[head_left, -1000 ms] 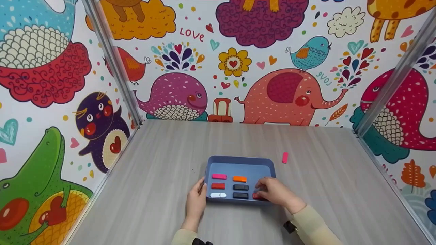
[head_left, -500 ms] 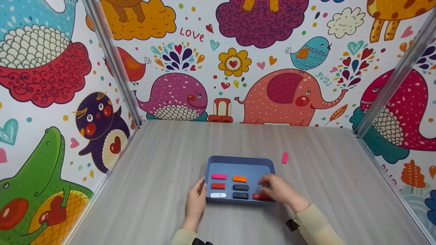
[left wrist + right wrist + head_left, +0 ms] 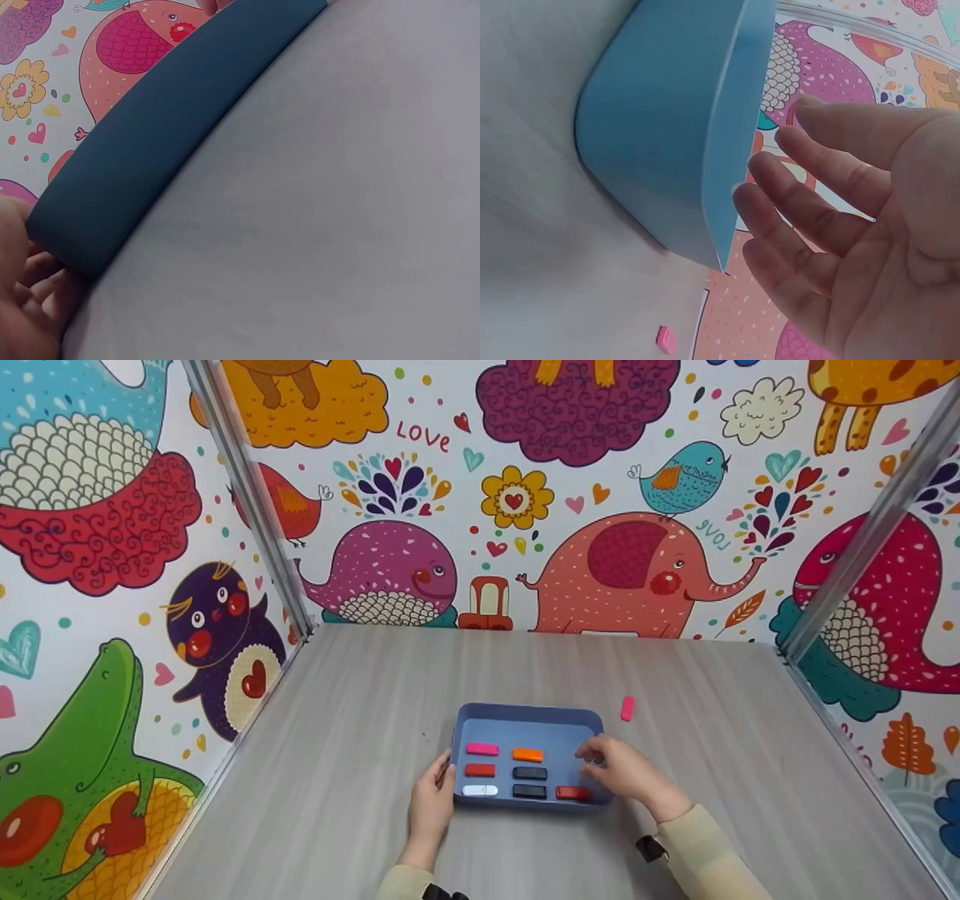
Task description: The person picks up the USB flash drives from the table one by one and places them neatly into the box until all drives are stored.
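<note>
My left hand (image 3: 431,802) grips the left side of a blue tray (image 3: 532,714), thumb near the rim; in the left wrist view its fingers (image 3: 52,289) curl at the tray's corner. My right hand (image 3: 622,769) hovers over the tray's right wall with nothing in it, its fingers (image 3: 780,176) loosely bent in the right wrist view. Small sticks resembling USB flash drives lie in rows in the tray: pink (image 3: 482,749), red (image 3: 480,770) and white (image 3: 480,790) at left; orange (image 3: 528,754) and two black ones (image 3: 529,772) in the middle; a dark red one (image 3: 573,793) at front right.
Another pink stick (image 3: 628,708) lies on the grey wood-grain table (image 3: 360,720), behind and right of the tray. Walls with cartoon animals (image 3: 615,577) and metal corner posts (image 3: 247,495) enclose the table at the back and sides.
My right hand has let go of the dark red stick at the tray's front right and drawn up and right. The left hand has stayed on the tray.
</note>
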Demonstrator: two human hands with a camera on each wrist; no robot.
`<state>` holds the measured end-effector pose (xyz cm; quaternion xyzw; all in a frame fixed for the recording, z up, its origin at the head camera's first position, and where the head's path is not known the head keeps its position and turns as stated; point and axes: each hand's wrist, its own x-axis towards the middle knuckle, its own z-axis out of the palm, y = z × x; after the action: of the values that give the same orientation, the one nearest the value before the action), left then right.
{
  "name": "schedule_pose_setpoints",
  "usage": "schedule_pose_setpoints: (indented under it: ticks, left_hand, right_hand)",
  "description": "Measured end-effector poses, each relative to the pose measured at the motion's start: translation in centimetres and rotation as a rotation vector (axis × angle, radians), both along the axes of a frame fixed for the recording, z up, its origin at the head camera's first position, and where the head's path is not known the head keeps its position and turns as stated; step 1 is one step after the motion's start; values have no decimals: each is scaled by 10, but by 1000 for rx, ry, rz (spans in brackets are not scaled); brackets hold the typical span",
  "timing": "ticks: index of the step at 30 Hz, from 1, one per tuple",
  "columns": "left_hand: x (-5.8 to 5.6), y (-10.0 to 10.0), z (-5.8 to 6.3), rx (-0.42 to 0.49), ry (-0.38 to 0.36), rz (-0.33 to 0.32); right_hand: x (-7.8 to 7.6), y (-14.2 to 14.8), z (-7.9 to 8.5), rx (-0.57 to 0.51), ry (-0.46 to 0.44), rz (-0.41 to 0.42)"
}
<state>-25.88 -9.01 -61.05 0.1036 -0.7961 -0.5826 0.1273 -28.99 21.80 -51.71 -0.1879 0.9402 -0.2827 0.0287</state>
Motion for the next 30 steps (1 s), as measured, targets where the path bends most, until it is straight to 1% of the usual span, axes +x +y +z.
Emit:
schedule_pose_setpoints:
  ticks: [4, 9, 13, 19, 27, 30]
  left_hand:
    - [0, 0, 0, 11, -5, 2]
    - [0, 0, 0, 14, -4, -3]
    - [1, 0, 1, 13, -2, -1]
    - [1, 0, 1, 13, -6, -2]
    - [2, 0, 0, 27, 27, -10]
    - [2, 0, 0, 22, 25, -13]
  right_hand:
    - [-2, 3, 3, -7, 10, 9]
    - [-5, 6, 5, -19, 1, -5]
    - [-8, 10, 7, -30, 14, -18]
    - [-12, 14, 9, -53, 4, -78]
    - [-22, 22, 11, -89, 0, -151]
    - [-26, 25, 10, -92, 6, -172]
